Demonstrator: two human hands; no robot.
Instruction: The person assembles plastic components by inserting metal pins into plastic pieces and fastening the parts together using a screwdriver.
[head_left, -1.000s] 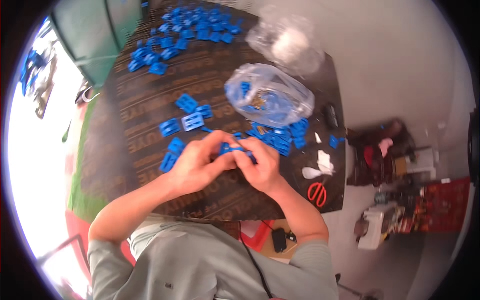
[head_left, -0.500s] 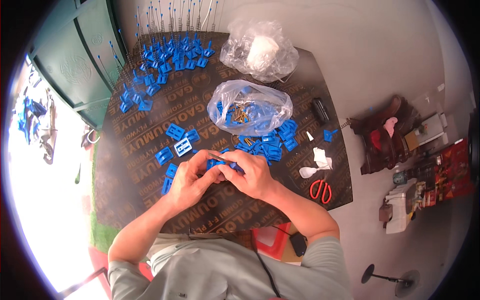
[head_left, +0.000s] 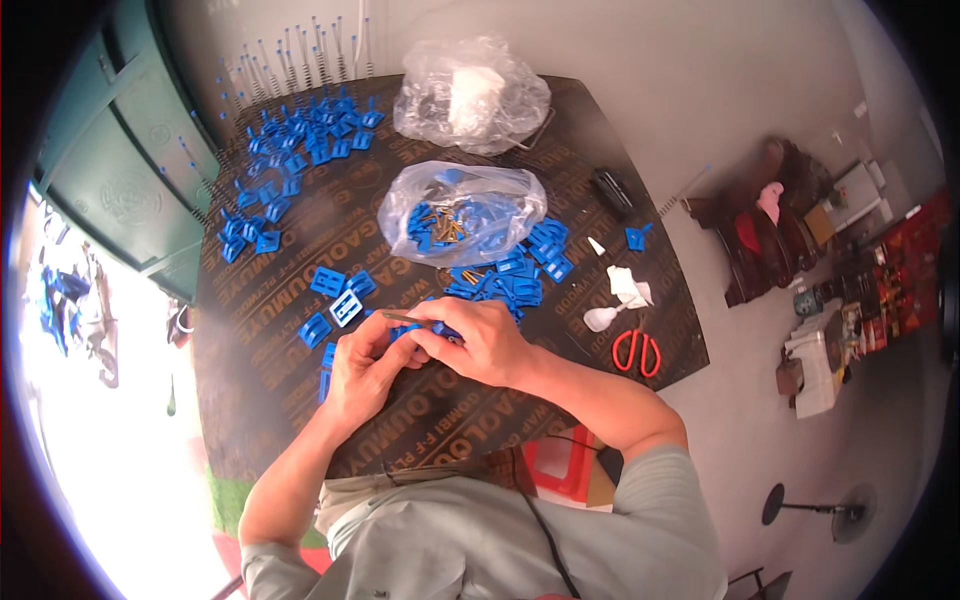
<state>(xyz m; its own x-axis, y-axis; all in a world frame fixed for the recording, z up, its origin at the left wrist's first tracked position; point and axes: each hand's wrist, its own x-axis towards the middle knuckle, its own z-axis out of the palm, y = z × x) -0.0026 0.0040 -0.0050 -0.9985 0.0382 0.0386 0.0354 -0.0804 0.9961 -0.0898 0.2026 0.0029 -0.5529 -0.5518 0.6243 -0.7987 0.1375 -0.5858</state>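
Note:
Close together above the near half of the table are my two hands. My left hand (head_left: 365, 368) is closed around a blue plastic piece (head_left: 408, 331), which the fingers mostly cover. My right hand (head_left: 484, 342) grips what looks like a screwdriver (head_left: 412, 319), with a thin dark shaft and a dark blue handle partly hidden in the palm. Its shaft lies across the top of the blue piece, pointing toward my left fingers. Beyond the hands lie a white-faced blue piece (head_left: 345, 309) and several loose blue plastic pieces (head_left: 328, 281).
A clear plastic bag (head_left: 462, 213) holds blue parts and brass-coloured screws, with more blue parts (head_left: 510, 284) heaped before it. Blue bases with springs (head_left: 318, 130) crowd the far left. Red-handled scissors (head_left: 637, 353), a black case (head_left: 612, 190) and another plastic bag (head_left: 472, 97) stand around the dark table (head_left: 600, 300).
The whole view has shifted and turned slightly, so the table's things sit further left. My hands stay together on the blue piece, with the screwdriver shaft lying a little flatter.

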